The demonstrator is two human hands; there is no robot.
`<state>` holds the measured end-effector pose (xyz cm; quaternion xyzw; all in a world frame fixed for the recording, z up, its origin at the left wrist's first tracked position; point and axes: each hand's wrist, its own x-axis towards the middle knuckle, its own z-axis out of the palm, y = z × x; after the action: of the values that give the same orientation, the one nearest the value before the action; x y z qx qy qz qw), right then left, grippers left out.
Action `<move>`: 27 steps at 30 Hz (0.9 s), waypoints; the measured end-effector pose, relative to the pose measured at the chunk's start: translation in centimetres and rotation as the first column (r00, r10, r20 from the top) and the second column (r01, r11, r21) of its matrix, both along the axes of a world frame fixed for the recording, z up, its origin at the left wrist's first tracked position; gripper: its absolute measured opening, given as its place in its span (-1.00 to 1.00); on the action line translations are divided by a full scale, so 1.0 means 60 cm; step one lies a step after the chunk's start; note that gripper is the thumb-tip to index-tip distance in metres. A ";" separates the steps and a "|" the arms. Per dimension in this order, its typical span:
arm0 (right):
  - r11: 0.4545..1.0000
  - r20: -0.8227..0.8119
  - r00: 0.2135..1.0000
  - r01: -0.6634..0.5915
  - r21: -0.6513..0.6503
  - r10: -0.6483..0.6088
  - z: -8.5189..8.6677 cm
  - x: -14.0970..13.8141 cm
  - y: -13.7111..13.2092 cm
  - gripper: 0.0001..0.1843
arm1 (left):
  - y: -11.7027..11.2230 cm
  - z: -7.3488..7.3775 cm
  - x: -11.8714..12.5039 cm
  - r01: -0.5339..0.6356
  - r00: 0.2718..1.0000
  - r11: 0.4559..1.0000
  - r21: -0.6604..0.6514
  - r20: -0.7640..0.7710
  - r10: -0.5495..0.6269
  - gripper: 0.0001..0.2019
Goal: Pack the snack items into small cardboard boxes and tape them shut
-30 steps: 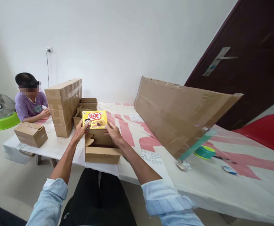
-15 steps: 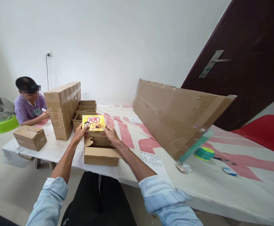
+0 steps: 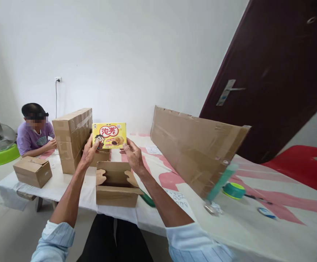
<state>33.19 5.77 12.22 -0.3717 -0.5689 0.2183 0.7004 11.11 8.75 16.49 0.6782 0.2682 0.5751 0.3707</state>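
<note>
Left hand [image 3: 88, 152]: clamped on yellow box [image 3: 109, 135], 9 o'clock edge
Right hand [image 3: 133, 156]: clamped at its 3 o'clock edge
Open carton [image 3: 117, 197]: on counter [image 3: 256, 233], 6 o'clock of yellow box

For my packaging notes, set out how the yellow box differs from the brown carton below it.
The yellow box is brightly printed; the brown carton looks plain. The yellow box is held up between the left hand and right hand, while the brown carton rests on the table. The yellow box looks closed; the brown carton stands open. Both are rectangular.
</note>
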 end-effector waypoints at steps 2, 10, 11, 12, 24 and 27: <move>0.999 0.009 1.000 -0.001 0.036 0.001 0.013 -0.001 -0.006 -0.16 | -0.013 0.015 -0.001 0.003 1.000 1.000 0.027 -0.002 -0.002 -0.34; 0.989 -0.001 1.000 0.007 0.146 -0.006 0.045 -0.006 -0.026 -0.26 | -0.045 0.050 -0.001 0.013 1.000 0.994 0.106 0.011 -0.015 -0.31; 0.987 0.009 1.000 0.008 0.160 -0.010 0.048 -0.006 -0.030 -0.27 | -0.050 0.053 -0.001 0.014 1.000 0.993 0.119 0.012 -0.015 -0.31; 0.985 0.018 1.000 0.012 0.174 -0.016 0.050 -0.007 -0.034 -0.28 | -0.055 0.056 -0.001 0.012 1.000 0.991 0.134 0.015 -0.014 -0.31; 0.984 0.462 0.871 0.178 0.023 -0.168 -0.029 0.053 -0.022 -0.31 | 0.050 -0.024 -0.055 0.136 0.991 0.991 -0.004 -0.004 -0.136 -0.36; 0.955 0.513 0.855 0.205 -0.212 -0.070 -0.082 0.097 -0.013 -0.31 | 0.100 -0.080 -0.090 0.071 0.997 0.988 -0.139 0.031 -0.067 -0.27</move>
<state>39.02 4.98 7.28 -0.5437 -0.6690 0.1358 0.4882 5.72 14.72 11.68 0.6519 0.2795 0.5503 0.4405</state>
